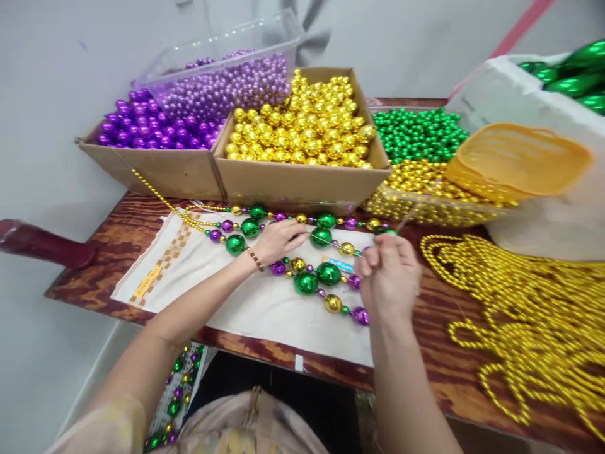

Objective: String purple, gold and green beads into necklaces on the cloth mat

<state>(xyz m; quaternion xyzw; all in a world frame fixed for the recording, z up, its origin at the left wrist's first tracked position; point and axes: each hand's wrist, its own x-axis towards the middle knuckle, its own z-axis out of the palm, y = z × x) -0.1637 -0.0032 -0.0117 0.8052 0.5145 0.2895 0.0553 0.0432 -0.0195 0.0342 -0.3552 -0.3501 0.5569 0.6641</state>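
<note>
My left hand (pixel 280 240) rests on a white cloth (pixel 246 296), fingers pinched at a bead strand (pixel 307 277) of green, purple and gold balls beside a large green bead (pixel 321 237). My right hand (pixel 390 274) is closed, pinching a thin needle or wire (pixel 338 246) that runs from the left fingers to it. The strand loops across the cloth between both hands and trails left to a thin gold bead string (pixel 161 197).
Cardboard boxes hold purple beads (pixel 142 126) and gold beads (pixel 302 129); a clear tub (pixel 227 82) holds lilac beads. Green beads (pixel 418 132) and small gold beads (pixel 425 195) lie to the right. Gold strands (pixel 524 315) pile on the wooden table (pixel 118 233). An orange lid (pixel 520 157) sits right.
</note>
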